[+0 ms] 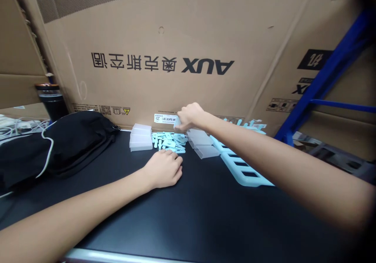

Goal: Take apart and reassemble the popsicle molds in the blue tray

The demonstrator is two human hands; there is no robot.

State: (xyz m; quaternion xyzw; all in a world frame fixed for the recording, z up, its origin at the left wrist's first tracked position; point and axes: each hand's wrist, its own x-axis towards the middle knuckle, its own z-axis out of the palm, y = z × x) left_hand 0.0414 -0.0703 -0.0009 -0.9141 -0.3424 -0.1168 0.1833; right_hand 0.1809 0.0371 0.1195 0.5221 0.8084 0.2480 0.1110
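Observation:
My right hand [189, 117] is raised above the small parts, its fingers closed on a light blue plastic piece [176, 122], mostly hidden by the hand. On the dark table my left hand [165, 169] rests with its fingers curled, and nothing shows in it. Just beyond its knuckles lies a pile of light blue plastic pieces [170, 140], flat and narrow. Clear plastic boxes [141, 137] stand left of the pile. More clear boxes [204, 142] are on its right, below my right wrist. A light blue slotted plastic rack [239, 169] is partly covered by my right forearm.
A large cardboard box [141, 86] with upside-down print stands behind the table [188, 224]. To the left are a black cloth bag [79, 141], a white cable [48, 153] and a dark bottle [54, 102]. A blue metal frame [329, 78] rises at the right.

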